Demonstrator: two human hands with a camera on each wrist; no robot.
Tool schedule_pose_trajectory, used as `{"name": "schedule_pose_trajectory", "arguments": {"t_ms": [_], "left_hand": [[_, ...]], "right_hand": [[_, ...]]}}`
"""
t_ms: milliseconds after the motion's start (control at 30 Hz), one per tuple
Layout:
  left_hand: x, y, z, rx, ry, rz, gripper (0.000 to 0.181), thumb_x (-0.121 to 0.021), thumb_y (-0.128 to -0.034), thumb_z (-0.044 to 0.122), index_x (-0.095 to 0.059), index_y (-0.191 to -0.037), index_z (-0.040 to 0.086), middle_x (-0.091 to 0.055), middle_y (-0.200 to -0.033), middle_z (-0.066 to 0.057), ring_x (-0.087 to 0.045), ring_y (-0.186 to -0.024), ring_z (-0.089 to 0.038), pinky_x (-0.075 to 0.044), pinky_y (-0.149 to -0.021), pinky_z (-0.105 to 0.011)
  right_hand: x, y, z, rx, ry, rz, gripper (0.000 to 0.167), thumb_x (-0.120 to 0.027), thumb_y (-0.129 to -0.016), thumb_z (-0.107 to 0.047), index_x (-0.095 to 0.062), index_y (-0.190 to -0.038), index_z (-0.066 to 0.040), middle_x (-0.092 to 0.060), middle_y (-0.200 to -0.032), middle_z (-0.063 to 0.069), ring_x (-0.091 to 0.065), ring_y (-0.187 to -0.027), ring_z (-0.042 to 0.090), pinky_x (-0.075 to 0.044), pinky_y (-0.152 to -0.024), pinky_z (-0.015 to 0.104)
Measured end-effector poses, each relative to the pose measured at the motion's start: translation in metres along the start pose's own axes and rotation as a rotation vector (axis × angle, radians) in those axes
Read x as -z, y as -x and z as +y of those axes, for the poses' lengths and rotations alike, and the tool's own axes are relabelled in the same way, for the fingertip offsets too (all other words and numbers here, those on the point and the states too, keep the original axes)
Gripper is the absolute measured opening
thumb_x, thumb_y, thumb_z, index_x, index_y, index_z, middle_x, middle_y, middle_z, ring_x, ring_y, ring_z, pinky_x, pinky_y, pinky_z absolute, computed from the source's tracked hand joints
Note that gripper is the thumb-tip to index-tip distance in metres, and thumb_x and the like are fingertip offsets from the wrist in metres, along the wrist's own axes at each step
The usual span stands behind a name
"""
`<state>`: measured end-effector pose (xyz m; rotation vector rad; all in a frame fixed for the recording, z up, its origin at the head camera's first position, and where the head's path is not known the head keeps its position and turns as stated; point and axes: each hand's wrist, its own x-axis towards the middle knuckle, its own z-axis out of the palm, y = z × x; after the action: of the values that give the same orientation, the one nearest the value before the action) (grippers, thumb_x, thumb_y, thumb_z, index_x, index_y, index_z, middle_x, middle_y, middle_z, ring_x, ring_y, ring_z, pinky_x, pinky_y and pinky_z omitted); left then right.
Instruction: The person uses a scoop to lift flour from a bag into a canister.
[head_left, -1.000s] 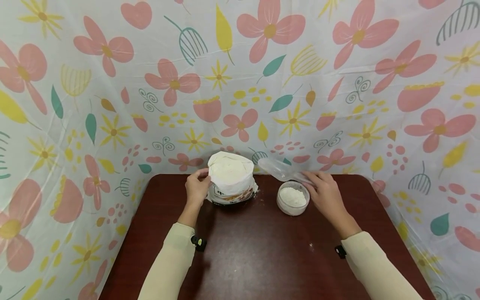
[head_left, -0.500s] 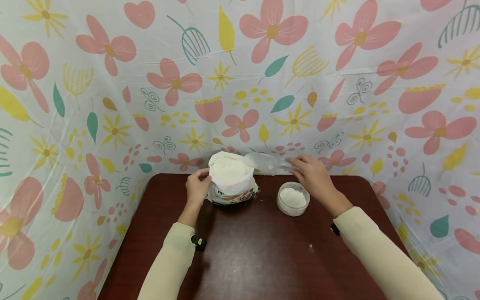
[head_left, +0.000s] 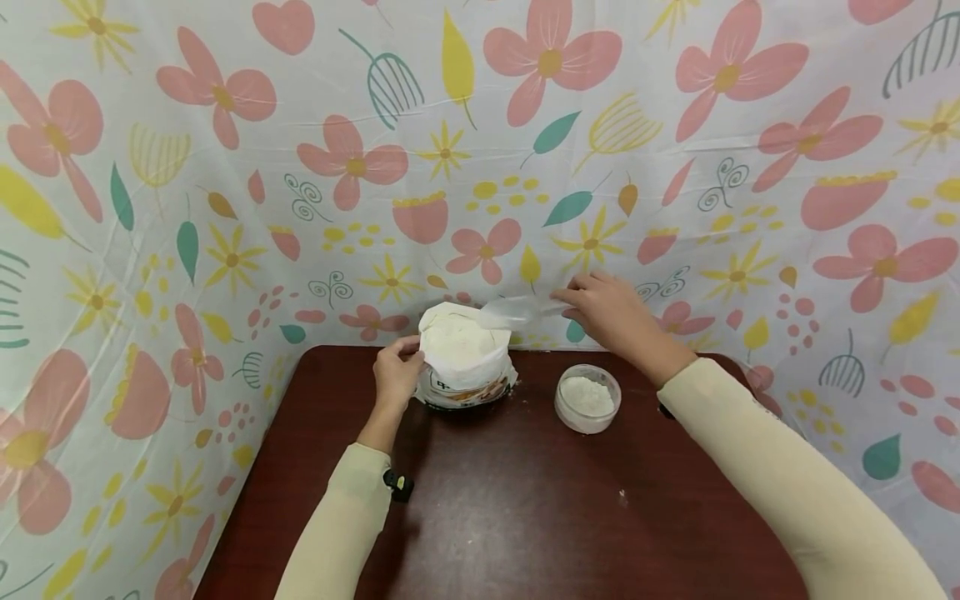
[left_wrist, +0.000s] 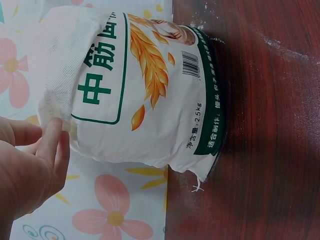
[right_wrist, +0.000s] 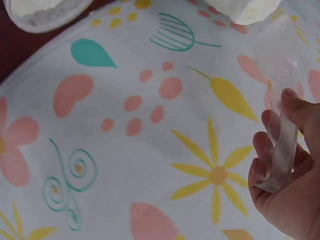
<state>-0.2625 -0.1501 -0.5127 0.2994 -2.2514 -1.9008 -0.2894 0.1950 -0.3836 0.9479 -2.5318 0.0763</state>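
An open white flour bag (head_left: 463, 367) stands at the back of the table, its rim folded down and pale flour (head_left: 457, 340) showing inside. My left hand (head_left: 397, 372) pinches the left side of that rim; in the left wrist view the thumb and fingers meet at the folded edge of the bag (left_wrist: 150, 100). My right hand (head_left: 611, 317) grips the handle of a clear plastic scoop (head_left: 513, 311), whose head reaches the bag's right rim. Fingers wrap the scoop's handle (right_wrist: 283, 150) in the right wrist view. Whether the scoop's tip touches the flour, I cannot tell.
A round clear bowl (head_left: 587, 422) of white flour stands on the dark red table (head_left: 510, 508), right of the bag. Traces of powder lie on the tabletop. A patterned cloth (head_left: 480, 167) hangs close behind the table's back edge.
My right hand has moved up and left with the scoop, from above the bowl over to the bag's right rim. The left hand keeps its place on the bag.
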Motion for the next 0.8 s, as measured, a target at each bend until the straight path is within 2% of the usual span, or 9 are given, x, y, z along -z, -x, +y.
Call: {"name": "schedule_pose_trajectory", "arguments": {"t_ms": [67,233,400,600,800], "left_hand": [[0.0,0.0,0.0,-0.001,-0.002,-0.001,0.027,-0.065,-0.0992,0.001,-0.072,-0.125,0.003,-0.069,-0.116,-0.02,-0.07,-0.103,-0.032,-0.065,-0.089,-0.041],[-0.001,0.0,0.0,-0.006,-0.009,0.0,0.027,-0.065,-0.0989,0.002,-0.072,-0.125,0.003,-0.07,-0.116,-0.019,-0.069,-0.103,-0.031,-0.065,-0.088,-0.04],[-0.001,-0.001,-0.001,-0.003,-0.015,0.006,0.026,-0.065,-0.0989,0.002,-0.073,-0.124,0.004,-0.07,-0.116,-0.018,-0.069,-0.102,-0.029,-0.065,-0.088,-0.039],[-0.001,0.0,0.0,-0.008,-0.023,0.009,0.026,-0.065,-0.0988,0.002,-0.073,-0.124,0.004,-0.07,-0.115,-0.018,-0.069,-0.101,-0.029,-0.066,-0.086,-0.038],[-0.001,-0.001,0.0,-0.016,-0.018,0.008,0.026,-0.065,-0.0983,0.001,-0.073,-0.124,0.003,-0.07,-0.114,-0.017,-0.069,-0.101,-0.028,-0.066,-0.083,-0.031]], "right_hand": [[0.004,-0.007,-0.002,0.016,0.048,-0.04,0.034,-0.084,-0.087,-0.013,-0.078,-0.12,-0.017,-0.07,-0.1,0.007,-0.063,-0.086,0.031,-0.053,-0.062,0.04],[0.011,-0.024,-0.007,0.064,0.142,-0.118,0.032,-0.084,-0.087,-0.014,-0.078,-0.118,-0.019,-0.07,-0.101,0.008,-0.064,-0.092,0.031,-0.057,-0.068,0.043],[0.017,-0.038,-0.016,0.111,0.228,-0.167,0.03,-0.084,-0.087,-0.019,-0.079,-0.116,-0.025,-0.072,-0.106,0.004,-0.064,-0.092,0.029,-0.056,-0.066,0.039],[0.02,-0.056,-0.025,0.155,0.293,-0.224,0.022,-0.083,-0.088,-0.023,-0.081,-0.11,-0.027,-0.071,-0.103,0.002,-0.061,-0.085,0.028,-0.05,-0.06,0.036],[0.024,-0.072,-0.033,0.194,0.329,-0.277,0.016,-0.081,-0.09,-0.018,-0.082,-0.105,-0.026,-0.069,-0.095,0.002,-0.06,-0.085,0.029,-0.055,-0.069,0.039]]}}
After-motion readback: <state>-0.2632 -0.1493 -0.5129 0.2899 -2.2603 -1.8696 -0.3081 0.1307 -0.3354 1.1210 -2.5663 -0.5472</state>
